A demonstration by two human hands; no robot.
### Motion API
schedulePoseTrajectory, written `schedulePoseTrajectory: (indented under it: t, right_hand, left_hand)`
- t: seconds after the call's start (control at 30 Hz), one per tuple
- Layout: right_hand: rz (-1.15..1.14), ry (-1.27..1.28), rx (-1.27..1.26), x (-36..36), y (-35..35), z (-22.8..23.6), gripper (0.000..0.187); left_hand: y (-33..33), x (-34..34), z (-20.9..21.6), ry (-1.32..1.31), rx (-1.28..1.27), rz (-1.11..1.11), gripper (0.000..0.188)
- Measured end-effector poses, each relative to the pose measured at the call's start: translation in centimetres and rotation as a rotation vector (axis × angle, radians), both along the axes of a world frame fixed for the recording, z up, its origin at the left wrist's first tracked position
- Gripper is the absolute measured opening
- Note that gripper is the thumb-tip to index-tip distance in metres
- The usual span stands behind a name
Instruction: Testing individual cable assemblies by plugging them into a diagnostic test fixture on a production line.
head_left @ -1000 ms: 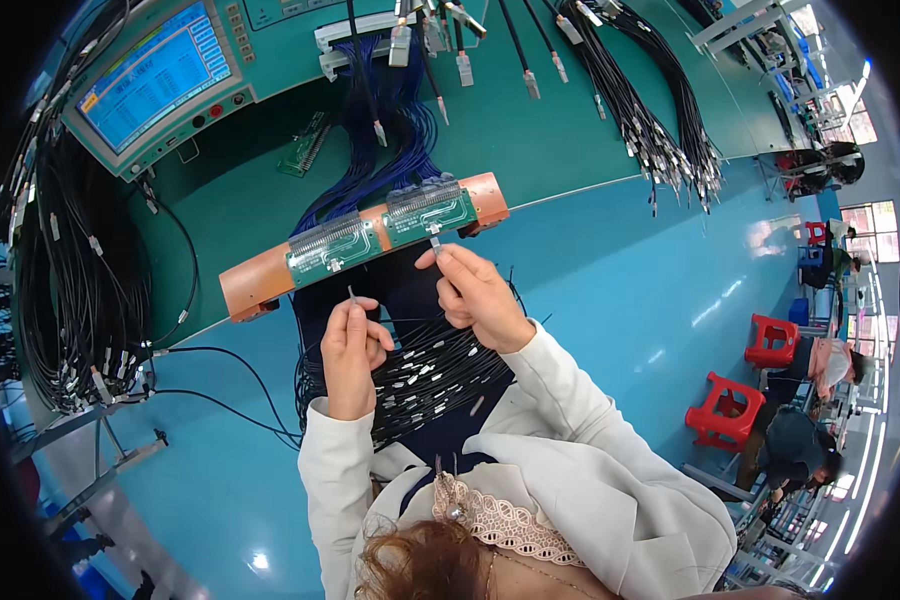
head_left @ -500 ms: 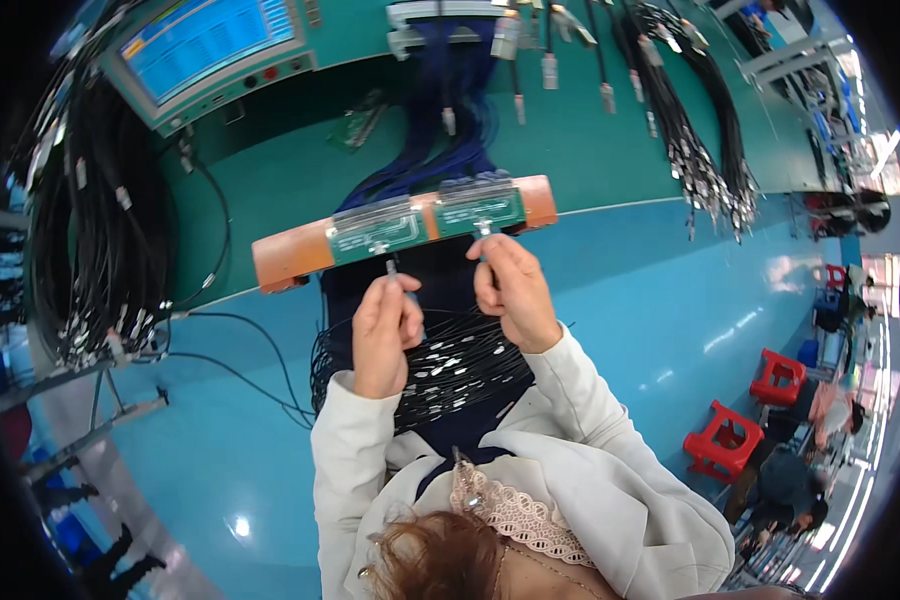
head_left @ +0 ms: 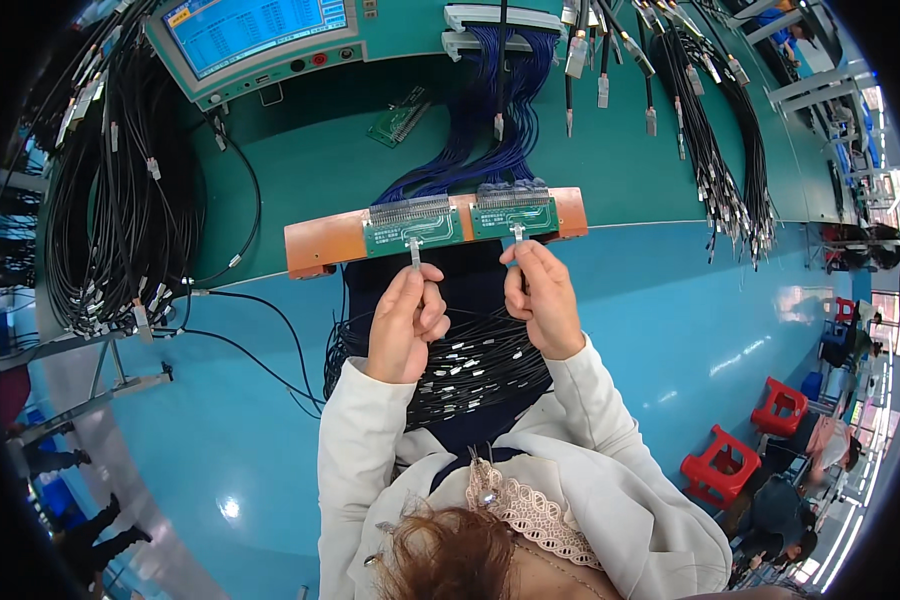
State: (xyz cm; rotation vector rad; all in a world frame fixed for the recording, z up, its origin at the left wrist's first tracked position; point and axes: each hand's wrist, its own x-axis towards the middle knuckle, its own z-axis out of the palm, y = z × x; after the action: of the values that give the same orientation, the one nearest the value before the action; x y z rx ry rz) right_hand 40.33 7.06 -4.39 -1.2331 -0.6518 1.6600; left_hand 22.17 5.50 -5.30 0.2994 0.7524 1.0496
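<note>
My left hand [head_left: 402,318] pinches a silver cable connector [head_left: 416,257] whose tip meets the socket at the front edge of the left green circuit board [head_left: 440,229]. Closed around a second connector [head_left: 517,236], my right hand [head_left: 544,300] is at the front edge of the right circuit board [head_left: 540,217]. Both boards sit on an orange-brown bar [head_left: 330,238] along the bench edge, with blue wires [head_left: 470,150] running back from them. A bundle of black cables [head_left: 470,375] with silver ends lies across my lap.
A tester with a lit screen [head_left: 255,30] stands at the back left. A loose green circuit board [head_left: 398,120] lies on the green bench [head_left: 610,160]. Black cable bundles hang at the left [head_left: 120,210] and right [head_left: 705,150]. Red stools [head_left: 720,465] and other people are farther right.
The bench and boards have shifted right and slightly down in view. The left connector, apart from its socket before, now meets it. My right hand stays at the right board's connector.
</note>
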Motion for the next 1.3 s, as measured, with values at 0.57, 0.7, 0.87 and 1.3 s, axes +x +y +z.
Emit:
schedulePoseTrajectory:
  t: [0.57,0.7,0.87,1.3]
  right_hand:
    - [0.006,0.060,-0.025,0.2,0.1,-0.2,0.021]
    - [-0.016,0.067,-0.012,0.4,0.0,-0.1,0.022]
    - [-0.050,0.085,0.031,0.1,0.0,-0.2,0.022]
    - [-0.092,0.072,0.089,-0.4,1.0,-0.9,0.020]
  left_hand:
    - [0.0,0.1,-0.4,-0.274,-0.060,0.041,0.023]
    - [0.3,0.7,0.0,-0.153,-0.020,0.017,0.023]
    - [0.2,1.5,0.0,0.220,0.100,0.118,0.022]
    - [1.1,1.1,-1.4,0.285,0.125,0.146,0.025]
